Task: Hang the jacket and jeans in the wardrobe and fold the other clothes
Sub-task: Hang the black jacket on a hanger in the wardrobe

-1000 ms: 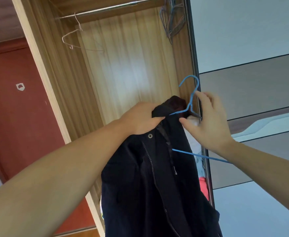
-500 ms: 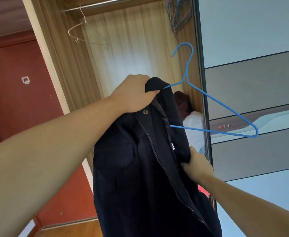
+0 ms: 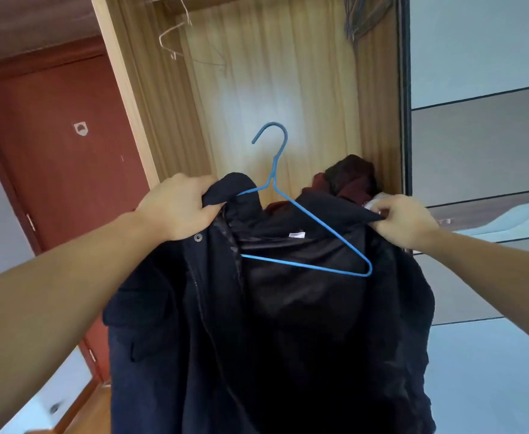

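Left hand (image 3: 178, 208) gripping jacket (image 3: 272, 324) collar, right hand (image 3: 404, 219) pinching opposite shoulder, before open wardrobe (image 3: 288, 89). Best to drape right shoulder over blue hanger (image 3: 307, 227) arm, keeping hook free.

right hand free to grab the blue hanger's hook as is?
Probably not yet. The right hand pinches the jacket collar, so it must release first. The blue hanger hook stands bare above the collar, nothing blocking it.
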